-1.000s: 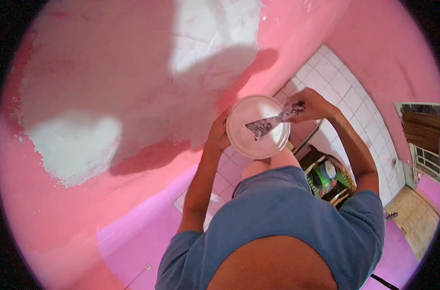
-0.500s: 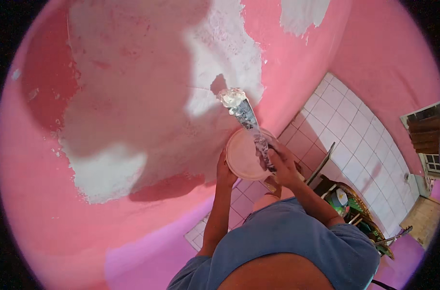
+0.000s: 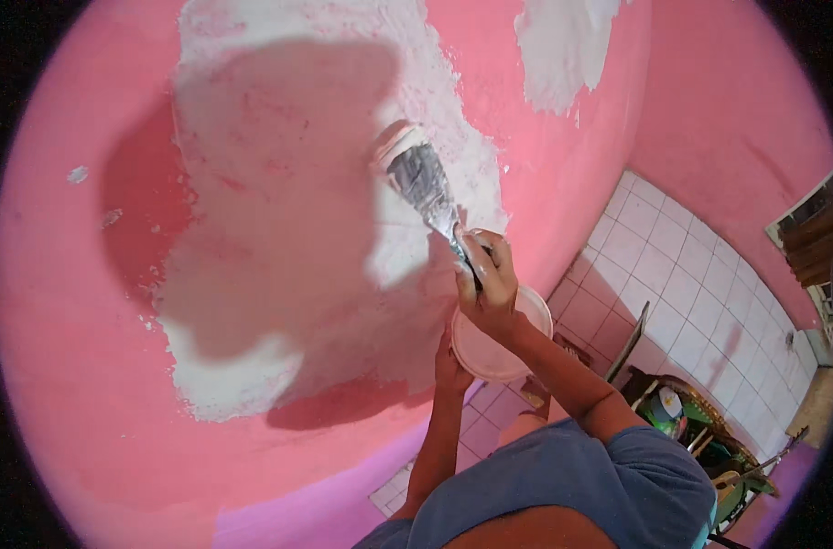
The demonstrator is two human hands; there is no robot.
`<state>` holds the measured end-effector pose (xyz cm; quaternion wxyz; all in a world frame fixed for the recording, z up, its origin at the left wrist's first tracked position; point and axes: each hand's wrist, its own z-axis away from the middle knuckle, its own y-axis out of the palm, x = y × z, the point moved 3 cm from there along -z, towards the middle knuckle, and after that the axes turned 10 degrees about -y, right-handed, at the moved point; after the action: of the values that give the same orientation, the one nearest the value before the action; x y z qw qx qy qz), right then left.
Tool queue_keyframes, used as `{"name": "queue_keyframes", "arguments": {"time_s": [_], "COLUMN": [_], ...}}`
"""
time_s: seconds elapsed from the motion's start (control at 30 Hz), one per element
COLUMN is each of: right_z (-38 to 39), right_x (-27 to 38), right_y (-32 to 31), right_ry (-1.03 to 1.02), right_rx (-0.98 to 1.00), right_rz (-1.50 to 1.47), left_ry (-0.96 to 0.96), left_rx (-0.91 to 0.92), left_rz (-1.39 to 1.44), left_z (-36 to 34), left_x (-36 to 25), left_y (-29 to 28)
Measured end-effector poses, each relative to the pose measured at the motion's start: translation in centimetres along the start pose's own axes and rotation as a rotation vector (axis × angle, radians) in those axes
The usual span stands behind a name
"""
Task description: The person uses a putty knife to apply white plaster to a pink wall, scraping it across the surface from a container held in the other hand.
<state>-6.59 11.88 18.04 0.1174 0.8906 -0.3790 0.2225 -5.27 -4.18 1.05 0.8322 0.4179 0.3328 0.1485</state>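
My right hand (image 3: 492, 285) is wrapped round the handle of a putty knife (image 3: 423, 181). The knife's wide, smeared blade slants up and left, its edge against the wall. White putty (image 3: 401, 144) sits along that edge, on a large whitish patch (image 3: 439, 110) over the pink paint. Below the right hand, my left hand (image 3: 450, 368) grips the left side of a round pale tub (image 3: 503, 361). The right hand and forearm cover part of the tub. Putty smears show on the right fingers.
The pink wall (image 3: 78, 311) curves round to the right, with a second whitish patch (image 3: 567, 55) higher up. A floor of white tiles (image 3: 677, 252) lies to the right. A dark piece of furniture (image 3: 686, 403) holding assorted items stands at lower right.
The putty knife has gone from over the tub to the wall, moving up and left with my right hand. Its lump of putty is now spread against the wall. The view has shifted slightly.
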Motion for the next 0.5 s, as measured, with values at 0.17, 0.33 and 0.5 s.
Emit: {"name": "queue_keyframes", "arguments": {"time_s": [0.17, 0.33, 0.5], "right_z": [-1.6, -0.2, 1.1], "right_x": [-3.5, -4.6, -3.7], "right_y": [1.3, 1.4, -1.0], "right_ry": [0.028, 0.057, 0.067], "right_rx": [-0.061, -0.017, -0.004], "right_rz": [-0.047, -0.077, -0.133], "left_ry": [0.11, -0.025, -0.113], "left_rx": [-0.039, -0.023, -0.159], "left_rz": [-0.526, -0.231, -0.209], "left_z": [2.2, 2.1, 1.6], "left_x": [-0.2, 1.1, 1.8], "left_y": [2.8, 1.9, 2.1]}}
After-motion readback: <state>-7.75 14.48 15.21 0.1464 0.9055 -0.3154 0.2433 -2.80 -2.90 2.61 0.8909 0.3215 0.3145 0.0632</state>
